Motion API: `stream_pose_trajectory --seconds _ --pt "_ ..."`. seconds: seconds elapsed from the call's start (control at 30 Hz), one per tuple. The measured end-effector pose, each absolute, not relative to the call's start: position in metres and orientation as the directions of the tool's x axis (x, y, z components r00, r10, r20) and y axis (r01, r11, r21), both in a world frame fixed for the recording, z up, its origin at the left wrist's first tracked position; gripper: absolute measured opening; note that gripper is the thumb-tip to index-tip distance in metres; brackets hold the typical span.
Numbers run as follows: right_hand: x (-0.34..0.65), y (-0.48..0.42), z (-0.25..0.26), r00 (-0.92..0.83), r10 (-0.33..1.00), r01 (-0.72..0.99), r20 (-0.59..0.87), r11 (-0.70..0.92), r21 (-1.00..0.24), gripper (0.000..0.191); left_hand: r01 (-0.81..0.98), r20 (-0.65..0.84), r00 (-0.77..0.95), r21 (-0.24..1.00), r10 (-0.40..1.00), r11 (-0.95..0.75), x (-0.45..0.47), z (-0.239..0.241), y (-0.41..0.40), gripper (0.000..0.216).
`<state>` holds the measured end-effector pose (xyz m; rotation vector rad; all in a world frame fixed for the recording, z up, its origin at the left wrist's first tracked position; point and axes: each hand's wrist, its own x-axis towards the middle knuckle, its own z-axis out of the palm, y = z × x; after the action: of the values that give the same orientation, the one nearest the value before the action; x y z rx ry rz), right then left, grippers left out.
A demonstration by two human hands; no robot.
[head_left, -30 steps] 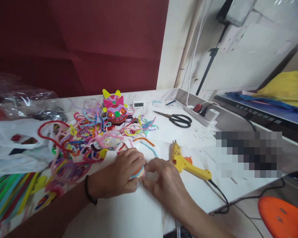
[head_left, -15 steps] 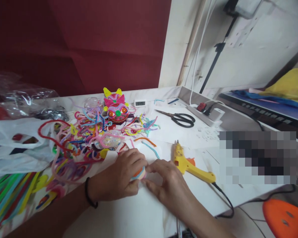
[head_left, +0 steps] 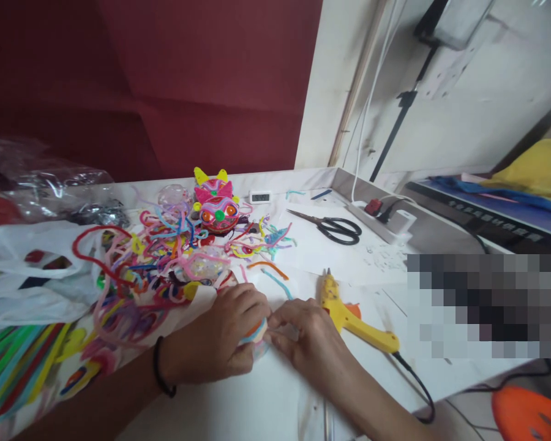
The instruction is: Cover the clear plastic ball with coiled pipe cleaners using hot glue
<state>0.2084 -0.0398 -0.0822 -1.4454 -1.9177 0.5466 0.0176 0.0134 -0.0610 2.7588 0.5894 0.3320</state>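
My left hand [head_left: 227,334], with a black band at the wrist, is closed around a small round piece covered in orange, blue and pink fuzzy strips [head_left: 256,331]. Most of this piece is hidden behind the fingers; a clear part shows at its lower edge. Thumb and fingertips of my right hand [head_left: 305,334] are pinched at the piece's right edge. Whether something thin sits between them is too blurred to tell. Both hands are above white paper [head_left: 229,404]. To the right of my right hand lies a yellow glue gun [head_left: 356,321], its nozzle pointing away.
A tangle of coloured pipe cleaners [head_left: 133,269] spreads across the left, with a colourful lion-head figure [head_left: 218,208] behind it. Black-handled scissors [head_left: 335,226], a small digital display [head_left: 259,196] and a power strip [head_left: 386,223] are farther back. Straight pipe cleaners [head_left: 21,367] and a plastic bag [head_left: 41,300] lie left.
The view has shifted slightly, so the table sits a little lower in it. My right thumb has drawn nearer the fingers, and more of the round piece's clear lower part shows.
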Motion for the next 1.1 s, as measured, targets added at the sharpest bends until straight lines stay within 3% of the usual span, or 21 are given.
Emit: stream_pose_trajectory --seconds 0.17,0.37,0.5,0.77,0.9,1.0,1.1 --pt "0.21 -0.029 -0.067 -0.273 0.945 0.73 0.181 0.326 -0.601 0.012 0.357 0.173 0.882 0.361 0.439 -0.862 0.018 -0.06 0.012 0.035" --pt "0.207 -0.015 -0.045 -0.391 0.912 0.87 0.125 0.41 -0.275 0.011 0.373 0.197 0.869 0.338 0.453 -0.864 0.017 -0.064 0.01 0.044" --pt "0.206 -0.007 -0.045 -0.437 0.887 0.873 0.147 0.458 -0.17 0.016 0.402 0.193 0.856 0.335 0.479 -0.852 0.017 -0.064 0.008 0.049" --pt "0.215 -0.008 -0.073 -0.438 0.777 0.806 0.452 0.562 -0.186 0.025 0.419 0.128 0.861 0.367 0.491 -0.831 0.018 -0.06 0.009 0.053" --pt "0.215 -0.007 -0.084 -0.426 0.678 0.746 0.599 0.638 -0.191 0.027 0.437 0.088 0.864 0.359 0.496 -0.825 0.019 -0.055 0.009 0.038" --pt "0.213 -0.002 -0.092 -0.341 0.581 0.711 0.739 0.673 -0.202 0.048 0.46 0.079 0.861 0.301 0.502 -0.835 0.02 -0.051 0.008 0.028" --pt "0.214 0.001 -0.093 -0.361 0.548 0.676 0.755 0.711 -0.193 0.063 0.483 0.111 0.85 0.224 0.514 -0.847 0.022 -0.052 0.006 0.024"
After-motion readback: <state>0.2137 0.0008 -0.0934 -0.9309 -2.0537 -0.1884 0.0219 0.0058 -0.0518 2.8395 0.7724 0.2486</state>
